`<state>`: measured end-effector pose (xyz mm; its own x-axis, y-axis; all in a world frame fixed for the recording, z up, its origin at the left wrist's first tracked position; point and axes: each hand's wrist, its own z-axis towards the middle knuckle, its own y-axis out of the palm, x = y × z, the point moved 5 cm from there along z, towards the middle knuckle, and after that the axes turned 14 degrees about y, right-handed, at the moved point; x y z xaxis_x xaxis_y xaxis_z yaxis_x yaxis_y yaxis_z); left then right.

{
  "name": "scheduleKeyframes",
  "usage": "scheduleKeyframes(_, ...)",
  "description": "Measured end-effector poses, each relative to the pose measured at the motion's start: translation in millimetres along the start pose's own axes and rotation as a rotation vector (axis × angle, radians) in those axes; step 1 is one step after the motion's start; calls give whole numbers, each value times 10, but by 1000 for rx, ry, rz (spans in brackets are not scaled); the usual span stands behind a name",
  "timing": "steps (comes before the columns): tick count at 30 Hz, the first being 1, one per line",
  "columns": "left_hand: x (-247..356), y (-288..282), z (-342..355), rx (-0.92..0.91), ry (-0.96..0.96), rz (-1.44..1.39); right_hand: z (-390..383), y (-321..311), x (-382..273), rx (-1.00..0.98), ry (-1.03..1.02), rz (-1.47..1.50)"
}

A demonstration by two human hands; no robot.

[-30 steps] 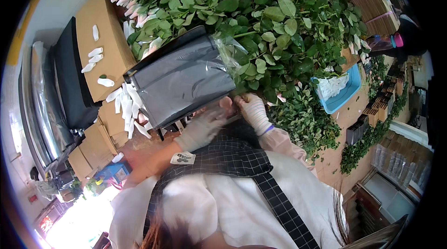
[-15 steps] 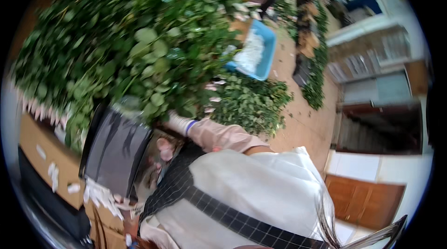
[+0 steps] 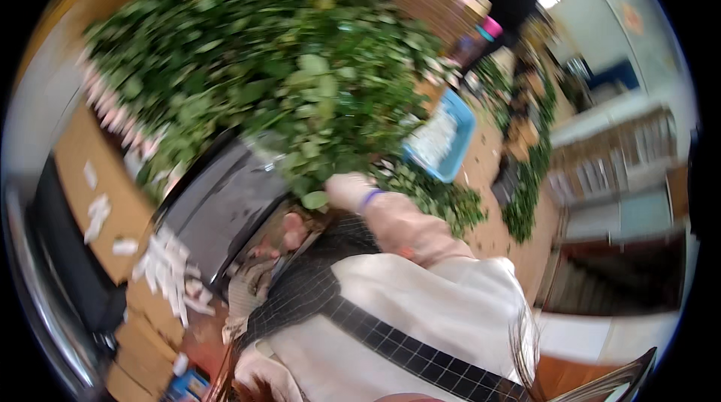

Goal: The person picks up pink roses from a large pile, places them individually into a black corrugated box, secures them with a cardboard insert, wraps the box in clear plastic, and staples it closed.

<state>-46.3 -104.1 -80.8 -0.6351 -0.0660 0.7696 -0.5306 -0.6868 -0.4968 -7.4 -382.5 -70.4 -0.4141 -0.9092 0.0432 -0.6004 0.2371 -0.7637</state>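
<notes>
My right hand (image 3: 348,190), in a pale glove with a purple-edged cuff, is against the lower edge of a large heap of leafy rose stems (image 3: 248,79). Leaves and blur hide its fingers. To its left is a dark grey, black-edged panel (image 3: 225,195) with clear plastic at its upper end. Pink blooms or petals (image 3: 294,231) show beside the panel's lower side. A striped knit glove, apparently my left hand (image 3: 251,282), is below those, close to my dark checked apron strap. Its fingers cannot be made out.
Pale strips (image 3: 169,270) lie on the cardboard (image 3: 143,319) at the left. Pink flower heads (image 3: 113,105) line the heap's left end. A blue tub (image 3: 462,135) holds white material. Beyond it, a person (image 3: 511,11) stands by stacked cardboard (image 3: 439,0), with more greenery on the floor.
The whole view has swung, so the heap, panel and tub sit further right. My right hand remains at the leaves, with more of its glove showing. The striped glove has come into clearer view.
</notes>
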Motion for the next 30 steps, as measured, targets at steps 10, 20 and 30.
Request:
scheduleKeyframes(10, 604, -45, -1180, 528, -438, 184, -2131, 198, -2538, -991, -1281, 688)
scheduleKeyframes(20, 1130, 755, -2173, 1163, -750, 243, -2161, 2350, -4514, -996, -954, 600)
scheduleKeyframes(30, 1224, 1039, -2368, 1200, -842, 347, -2581, 2216, -4128, -594, -1327, 265)
